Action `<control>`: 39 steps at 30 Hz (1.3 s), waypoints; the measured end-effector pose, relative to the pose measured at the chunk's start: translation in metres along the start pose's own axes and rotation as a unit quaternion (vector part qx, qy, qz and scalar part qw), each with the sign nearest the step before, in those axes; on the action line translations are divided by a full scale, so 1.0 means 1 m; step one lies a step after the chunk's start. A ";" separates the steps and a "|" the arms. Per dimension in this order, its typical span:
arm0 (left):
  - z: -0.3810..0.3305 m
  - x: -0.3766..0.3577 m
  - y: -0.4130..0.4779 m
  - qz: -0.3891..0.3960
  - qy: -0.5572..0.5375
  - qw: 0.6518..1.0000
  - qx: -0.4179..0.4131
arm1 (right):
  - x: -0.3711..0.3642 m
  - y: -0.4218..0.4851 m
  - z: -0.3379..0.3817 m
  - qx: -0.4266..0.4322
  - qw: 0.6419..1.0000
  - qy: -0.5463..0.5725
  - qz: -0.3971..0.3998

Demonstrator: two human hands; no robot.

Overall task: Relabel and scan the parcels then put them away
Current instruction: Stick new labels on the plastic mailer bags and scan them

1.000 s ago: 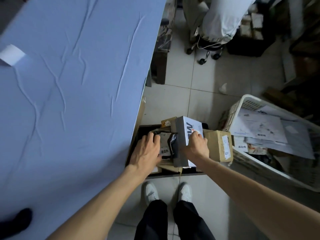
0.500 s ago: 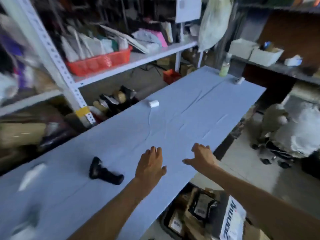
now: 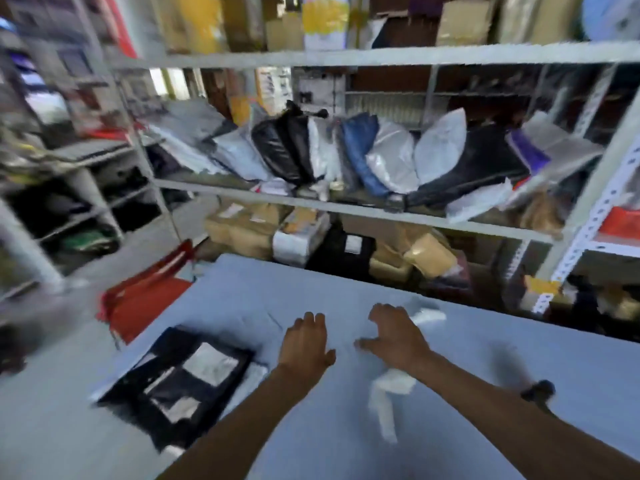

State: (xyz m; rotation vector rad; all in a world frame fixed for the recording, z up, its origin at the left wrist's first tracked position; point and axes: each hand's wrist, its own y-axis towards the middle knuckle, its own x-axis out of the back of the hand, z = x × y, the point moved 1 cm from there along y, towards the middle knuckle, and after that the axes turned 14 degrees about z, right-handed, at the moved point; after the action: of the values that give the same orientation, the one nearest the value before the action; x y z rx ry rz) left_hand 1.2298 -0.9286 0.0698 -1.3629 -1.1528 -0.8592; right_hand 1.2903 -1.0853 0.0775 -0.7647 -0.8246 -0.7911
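Half a second ago the black handheld scanner (image 3: pixel 535 389) lay to the left of both hands. The view has since swung round, and the scanner now sits blurred to the right of the right forearm. A second ago the hands were down among cartons in a floor box. Now they reach out over the pale blue cloth-covered surface (image 3: pixel 485 358).

The left hand (image 3: pixel 306 344) is flat and relaxed, fingers together, palm down, holding nothing. The right hand (image 3: pixel 394 336) is spread loosely with the thumb out to the left, and it grips nothing that can be made out. Whether its fingertips touch the crumpled white label strip (image 3: pixel 427 315) just beyond them cannot be told. A second white paper strip (image 3: pixel 388 388) trails under the right wrist.

The flat black plastic mailer parcel (image 3: pixel 180 379) has come into view to the left of the left hand, lying apart from it. Its white labels are too smeared to read, as is every label on the shelves.

The surface's far edge runs slantwise just beyond the hands. Its far corner lies near a red bag (image 3: pixel 145 296). Behind it stands a grey metal shelf rack (image 3: pixel 346 206) packed with soft grey, black and blue mailers above brown cartons. Bare cloth lies between the parcel and the left hand, and between the two forearms toward the person.
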 end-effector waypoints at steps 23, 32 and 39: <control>0.331 -0.057 -0.009 0.064 -0.255 0.910 0.320 | -0.157 0.212 0.237 0.129 0.965 -0.081 0.215; 0.353 -0.109 0.017 0.115 -0.340 0.868 0.342 | -0.210 0.253 0.217 0.056 0.957 -0.113 0.261; 0.341 -0.144 0.019 0.096 -0.285 0.897 0.322 | -0.253 0.247 0.201 0.033 0.964 -0.144 0.223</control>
State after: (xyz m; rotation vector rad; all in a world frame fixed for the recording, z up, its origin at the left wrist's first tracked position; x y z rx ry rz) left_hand 1.1709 -0.6150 -0.1185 -1.1484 -1.5346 0.1134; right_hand 1.3174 -0.7258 -0.1100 -0.9762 -0.8875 -0.2509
